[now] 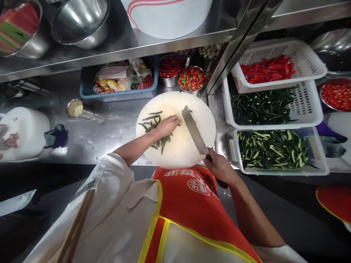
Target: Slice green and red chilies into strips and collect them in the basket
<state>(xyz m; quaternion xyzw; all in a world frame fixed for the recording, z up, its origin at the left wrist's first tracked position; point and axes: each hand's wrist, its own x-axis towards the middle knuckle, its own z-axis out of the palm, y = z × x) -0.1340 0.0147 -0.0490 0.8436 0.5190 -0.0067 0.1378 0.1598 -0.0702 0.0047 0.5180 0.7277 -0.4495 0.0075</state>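
My right hand (218, 166) is wrapped round the dark handle of a cleaver (195, 133), whose broad blade slants up and left over the round white chopping board (186, 155). To the blade's left, my left hand (169, 125) lies low on the board with its fingers drawn together. The dark tip of a green chili (179, 124) pokes out at those fingertips; most of it is hidden. Several long green chilies (155, 126) lie loose on the board's left side, partly under my left forearm. A few small dark pieces sit behind the blade.
Right of the board stand a clear tub of cut green chilies (274, 149) and white baskets of green and red chilies (270, 69). Behind it are bowls of chopped chilies (192, 78) and a blue bin (117, 96). A steel shelf (175, 45) overhangs the counter.
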